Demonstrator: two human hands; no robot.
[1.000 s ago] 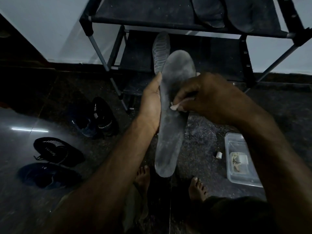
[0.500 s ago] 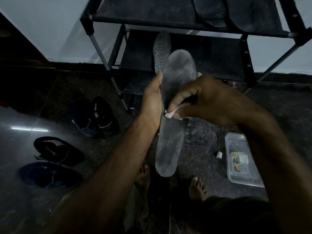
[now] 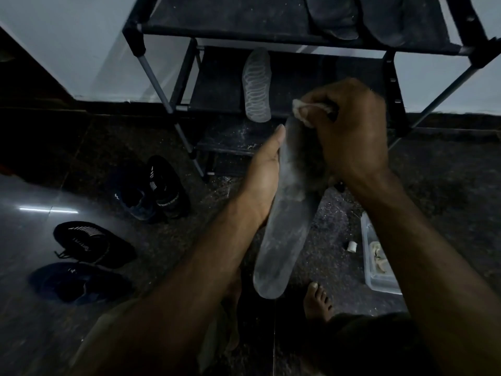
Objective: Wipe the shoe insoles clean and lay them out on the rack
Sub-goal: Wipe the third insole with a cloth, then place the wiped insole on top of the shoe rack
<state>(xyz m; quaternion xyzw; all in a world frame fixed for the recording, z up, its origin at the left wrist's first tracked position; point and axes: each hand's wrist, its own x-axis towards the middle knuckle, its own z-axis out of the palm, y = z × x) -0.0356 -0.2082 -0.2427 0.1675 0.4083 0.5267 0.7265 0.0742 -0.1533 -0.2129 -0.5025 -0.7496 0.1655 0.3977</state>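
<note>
Wiping stroke now up at the toe end of the insole.

Moved from mid-sole to the far tip: right hand [image 3: 349,131], fingers clamped on a small pale wipe [image 3: 301,111], pressing it against the top of the grey insole [image 3: 284,234]. Held upright in front of the shoe rack [image 3: 271,36] by the left hand [image 3: 267,175], fingers curled behind the insole's edge, thumb straight along it. Seemingly finishing this pass; laying out not yet done. Already on the rack: a patterned insole [image 3: 257,85] on the lower shelf, two dark insoles [image 3: 333,14] on the upper.
</note>
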